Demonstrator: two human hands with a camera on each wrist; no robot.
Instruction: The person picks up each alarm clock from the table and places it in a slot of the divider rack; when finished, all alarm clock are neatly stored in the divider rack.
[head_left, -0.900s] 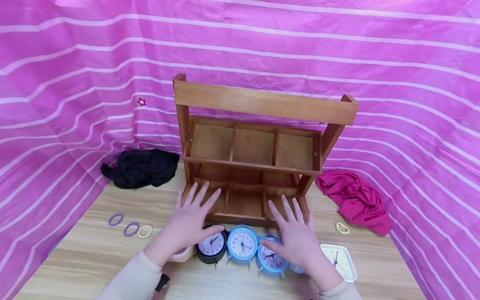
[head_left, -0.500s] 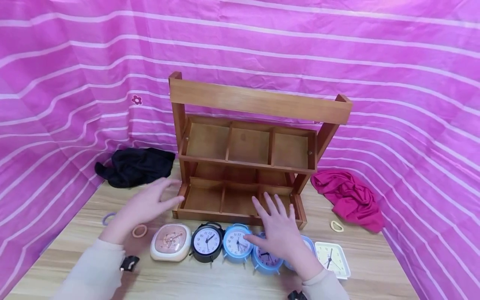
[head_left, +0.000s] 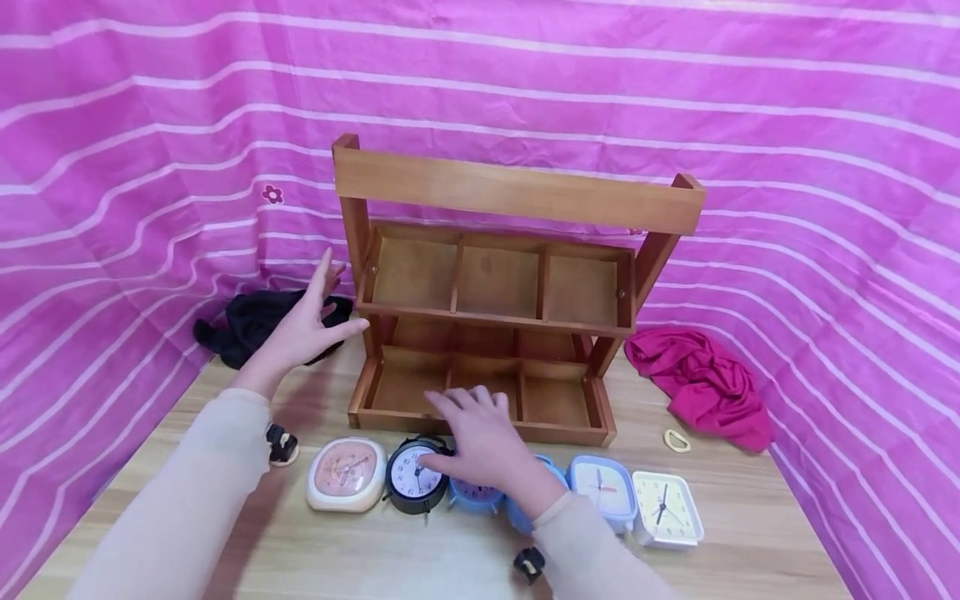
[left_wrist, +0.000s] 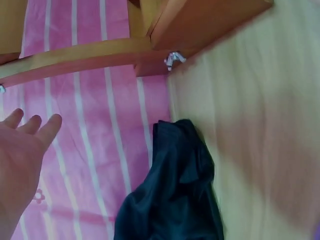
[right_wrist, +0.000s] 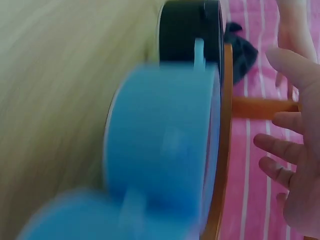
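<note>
Clocks in a row on the wooden bench, just in front of the two-tier wooden rack, taken here as the landmark. From the rack's left end rightward: a cream clock with pink face, a black round alarm clock, a blue round alarm clock mostly hidden under the wrist, a second blue one behind the forearm, a pale blue square clock, a cream square clock. Dials carry numerals; no brand or other writing can be read at this size.

Right hand hovers over the black and blue clocks at the rack's front edge, fingers spread and loosely bent, gripping nothing. Right wrist view, blurred: blue clock body close to the lens, black one beyond, fingers held apart in the air.

Left hand is raised beside the rack's left post, fingers straight and apart, holding nothing. Left wrist view shows the palm against the striped cloth.

Black cloth lies left of the rack, behind the left hand. Crimson cloth lies right of it, with a small pale hair ring in front. Pink striped sheeting forms the backdrop, with a small flower mark left of the rack's top bar. All six rack compartments show bare wood.
</note>
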